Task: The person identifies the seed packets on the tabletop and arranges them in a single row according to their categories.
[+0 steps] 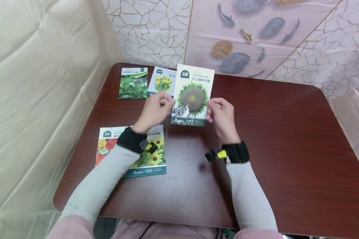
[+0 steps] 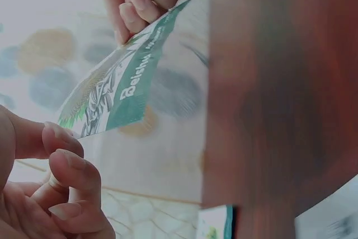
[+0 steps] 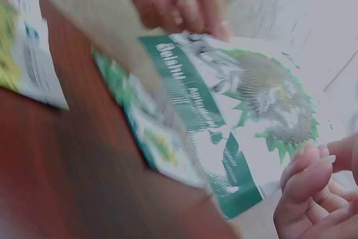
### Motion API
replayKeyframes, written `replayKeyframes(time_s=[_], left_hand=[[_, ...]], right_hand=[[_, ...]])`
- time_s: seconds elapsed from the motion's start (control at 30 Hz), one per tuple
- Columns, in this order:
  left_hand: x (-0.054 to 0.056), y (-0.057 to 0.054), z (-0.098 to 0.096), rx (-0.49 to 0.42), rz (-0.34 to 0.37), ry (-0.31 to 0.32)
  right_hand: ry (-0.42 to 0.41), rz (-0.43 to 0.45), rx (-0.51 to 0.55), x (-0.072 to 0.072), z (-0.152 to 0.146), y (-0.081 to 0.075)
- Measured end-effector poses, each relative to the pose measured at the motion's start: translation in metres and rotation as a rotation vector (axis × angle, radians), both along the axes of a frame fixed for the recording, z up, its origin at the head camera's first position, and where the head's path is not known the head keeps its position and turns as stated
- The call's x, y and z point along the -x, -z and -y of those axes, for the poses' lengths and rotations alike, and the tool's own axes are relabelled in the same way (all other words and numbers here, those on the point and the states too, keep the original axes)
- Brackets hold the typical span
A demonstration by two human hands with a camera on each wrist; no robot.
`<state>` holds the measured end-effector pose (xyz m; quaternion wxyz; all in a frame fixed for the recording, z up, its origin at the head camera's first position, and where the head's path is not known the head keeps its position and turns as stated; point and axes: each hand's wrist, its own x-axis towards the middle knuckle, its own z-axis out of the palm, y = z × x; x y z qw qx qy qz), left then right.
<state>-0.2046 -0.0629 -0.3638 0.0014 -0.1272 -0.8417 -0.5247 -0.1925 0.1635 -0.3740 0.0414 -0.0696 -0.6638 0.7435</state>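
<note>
A white and green seed packet (image 1: 192, 94) with a large sunflower head printed on it is held up off the table between both hands. My left hand (image 1: 156, 111) pinches its left edge between thumb and fingers. The right hand (image 1: 222, 118) pinches the opposite edge. In the left wrist view the packet (image 2: 120, 85) appears tilted and slightly bowed, its green bottom band facing the camera. The right wrist view shows the packet's printed front (image 3: 224, 116), with the right fingers (image 3: 310, 180) on its side edge.
At the back left lie a green leafy packet (image 1: 133, 83) and a yellow-flower packet (image 1: 162, 81), partly behind the held one. Nearer, under the left forearm, are a red-flower packet (image 1: 103, 142) and a yellow sunflower packet (image 1: 155, 159). The brown table (image 1: 287, 149) meets a patterned wall covering.
</note>
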Motion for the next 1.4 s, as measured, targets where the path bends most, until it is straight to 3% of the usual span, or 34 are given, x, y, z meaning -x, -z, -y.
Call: replayKeyframes(time_s=[0.13, 0.3, 0.37, 0.47, 0.7, 1.03, 1.13, 1.27, 1.4], left_hand=[[-0.054, -0.001, 0.009, -0.053, -0.056, 0.036], [-0.121, -0.011, 0.017, -0.125, -0.044, 0.052], [-0.140, -0.015, 0.020, -0.140, -0.045, 0.046], [-0.157, -0.022, 0.023, -0.140, -0.083, 0.038], [-0.163, -0.031, 0.025, -0.152, -0.146, 0.042], [-0.163, -0.028, 0.026, -0.117, -0.147, 0.028], [-0.157, -0.019, 0.027, -0.131, -0.087, 0.050], [-0.143, 0.001, 0.029, -0.117, 0.028, 0.107], [-0.130, 0.024, 0.035, 0.046, 0.093, 0.144]], right_hand=[[-0.079, -0.084, 0.029, -0.060, -0.003, -0.011], [-0.105, -0.213, 0.072, -0.128, 0.002, -0.022], [-0.119, -0.282, 0.100, -0.145, 0.005, -0.025], [-0.153, -0.337, 0.131, -0.160, 0.009, -0.028], [-0.133, -0.316, 0.119, -0.167, 0.011, -0.030], [-0.120, -0.295, 0.052, -0.166, 0.012, -0.031], [-0.120, -0.253, -0.036, -0.159, 0.009, -0.025], [-0.147, -0.120, -0.193, -0.143, 0.004, -0.011], [-0.246, 0.012, -0.394, -0.123, 0.000, 0.008]])
